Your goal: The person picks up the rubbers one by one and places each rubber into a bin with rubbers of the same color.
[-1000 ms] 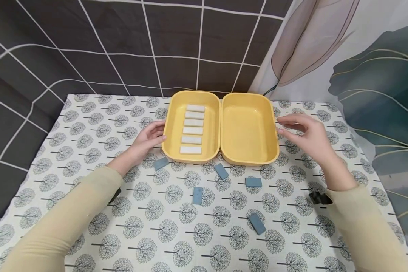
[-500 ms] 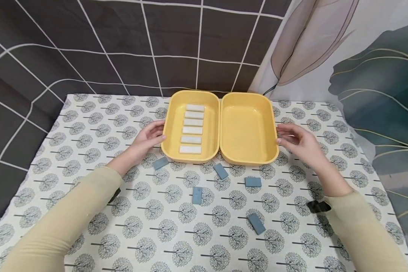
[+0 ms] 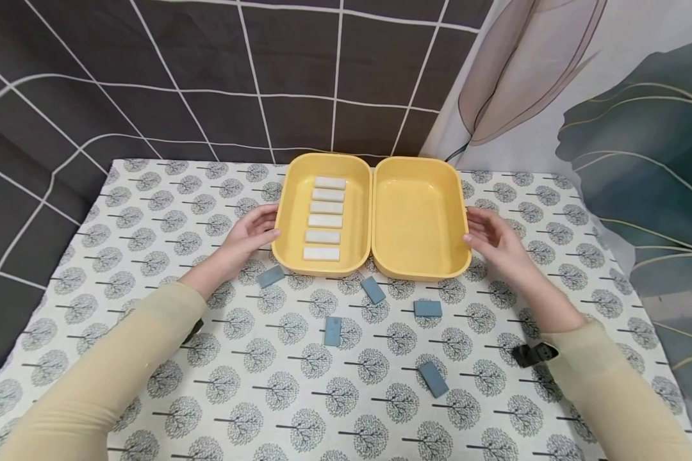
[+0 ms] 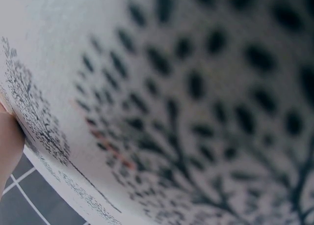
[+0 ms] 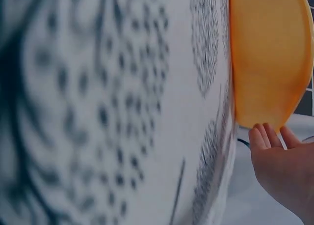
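Observation:
Two yellow plastic trays stand side by side in the head view, the left tray (image 3: 354,186) and the right tray (image 3: 421,224), their inner rims meeting. My left hand (image 3: 247,237) rests against the left tray's outer side, thumb at the rim. My right hand (image 3: 498,246) touches the right tray's outer side; the right wrist view shows its fingers (image 5: 265,136) fairly straight at the tray's wall. Several white blocks (image 3: 325,221) lie in a column inside the left tray. Nothing lies in the right tray. The left wrist view mostly shows blurred cloth.
Several blue-grey blocks lie scattered on the tree-print tablecloth (image 3: 236,384) in front of the trays, among them a middle block (image 3: 332,331) and a front block (image 3: 434,379). A dark grid-patterned cloth (image 3: 207,64) rises behind, with a leaf-print curtain (image 3: 640,160) at the right.
My right hand has come lower and a little left, from the tray's upper right side to about mid-side, its fingers now against the wall. My left hand and the trays look almost still.

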Demonstrator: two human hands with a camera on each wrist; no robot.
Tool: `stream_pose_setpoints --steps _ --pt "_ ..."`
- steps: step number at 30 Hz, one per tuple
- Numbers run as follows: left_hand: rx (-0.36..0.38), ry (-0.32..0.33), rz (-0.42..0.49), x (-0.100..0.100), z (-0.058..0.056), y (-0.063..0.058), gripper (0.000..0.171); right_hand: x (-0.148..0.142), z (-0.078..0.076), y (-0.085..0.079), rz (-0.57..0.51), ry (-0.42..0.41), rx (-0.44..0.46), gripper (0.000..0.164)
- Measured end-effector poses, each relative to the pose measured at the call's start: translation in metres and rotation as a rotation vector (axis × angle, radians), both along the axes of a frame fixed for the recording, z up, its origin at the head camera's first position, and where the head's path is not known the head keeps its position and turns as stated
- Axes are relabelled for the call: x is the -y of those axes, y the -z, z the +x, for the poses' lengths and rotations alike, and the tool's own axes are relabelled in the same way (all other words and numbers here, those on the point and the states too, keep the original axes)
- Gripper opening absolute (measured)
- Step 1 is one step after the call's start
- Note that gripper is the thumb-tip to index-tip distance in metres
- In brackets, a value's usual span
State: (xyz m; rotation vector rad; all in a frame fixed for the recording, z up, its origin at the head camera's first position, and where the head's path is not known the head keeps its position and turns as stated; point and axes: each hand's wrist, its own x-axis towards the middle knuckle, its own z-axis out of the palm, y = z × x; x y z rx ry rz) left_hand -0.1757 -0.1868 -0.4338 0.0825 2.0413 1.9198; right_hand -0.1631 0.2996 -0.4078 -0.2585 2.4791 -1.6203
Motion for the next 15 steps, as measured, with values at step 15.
stream_pose_setpoints --steps 15 --pt "0.003 0.004 -0.009 0.000 0.000 -0.001 0.066 0.020 0.010 0.014 -0.513 0.077 0.135 0.066"
